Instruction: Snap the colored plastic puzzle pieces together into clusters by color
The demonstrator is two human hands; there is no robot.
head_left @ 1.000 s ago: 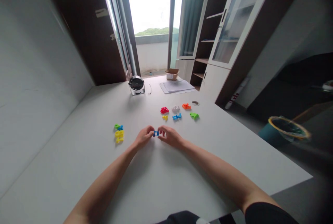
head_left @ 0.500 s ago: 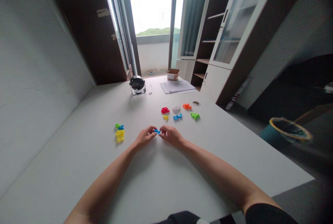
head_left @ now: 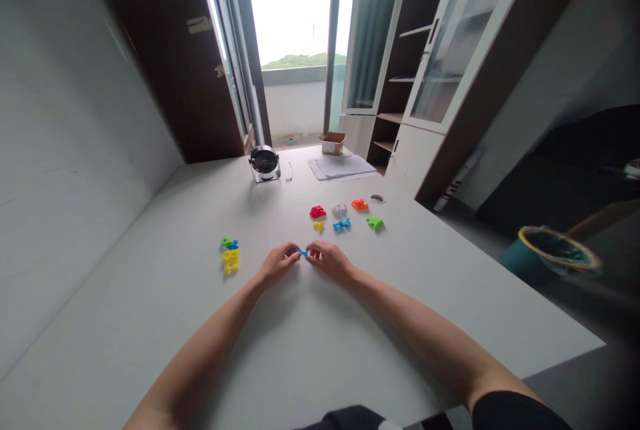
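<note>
Between my two hands, at the middle of the white table (head_left: 320, 337), is a small blue plastic piece (head_left: 302, 253). My left hand (head_left: 278, 262) pinches its left end between thumb and fingers. The right end is in the closed fingers of my right hand (head_left: 325, 258). Its exact shape is partly hidden by fingertips. Just beyond my right hand lie a yellow piece (head_left: 319, 226), a red cluster (head_left: 317, 212) and another blue piece (head_left: 341, 224). Off to the left rest yellow pieces (head_left: 231, 261) beside a green and blue piece (head_left: 229, 243).
White (head_left: 339, 210), orange (head_left: 359, 205) and green pieces (head_left: 375, 223) lie at the right, near a tape-like ring (head_left: 377, 199). Farther back are papers (head_left: 343, 167), an open cardboard box (head_left: 333, 143) and a round black device on a stand (head_left: 265, 162). A bin (head_left: 535, 260) stands beyond the right edge.
The blue piece has turned slightly between my fingertips and now looks flatter. Both hands stay in nearly the same place, and the other pieces have not moved.
</note>
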